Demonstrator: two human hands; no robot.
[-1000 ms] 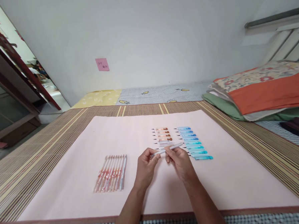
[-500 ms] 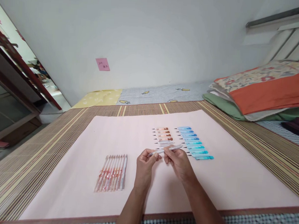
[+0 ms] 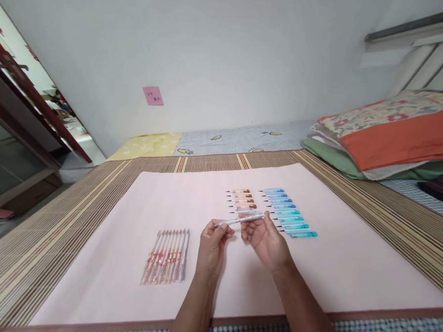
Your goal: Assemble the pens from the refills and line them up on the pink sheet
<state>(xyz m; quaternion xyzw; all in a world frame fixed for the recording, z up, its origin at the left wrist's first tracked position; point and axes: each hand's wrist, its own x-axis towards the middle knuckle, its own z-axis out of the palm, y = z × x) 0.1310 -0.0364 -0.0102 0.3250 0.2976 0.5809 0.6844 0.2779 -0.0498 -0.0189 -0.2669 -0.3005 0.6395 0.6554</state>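
My left hand pinches the near end of a clear white pen and holds it level above the pink sheet. My right hand is beside it with its fingers spread, the thumb tip touching the pen's far end. Just behind the hands lies a column of orange pen parts and, to the right, a column of blue pen parts. A row of several pink-patterned pens lies to the left of my left hand.
The pink sheet covers a striped woven mat on a bed. Folded blankets and an orange pillow are stacked at the right. A wooden cabinet stands at the left. A pink sticky note is on the wall.
My right hand has let go of its pinch on the pen and opened its fingers. The pen has shifted slightly left and levelled in my left hand.
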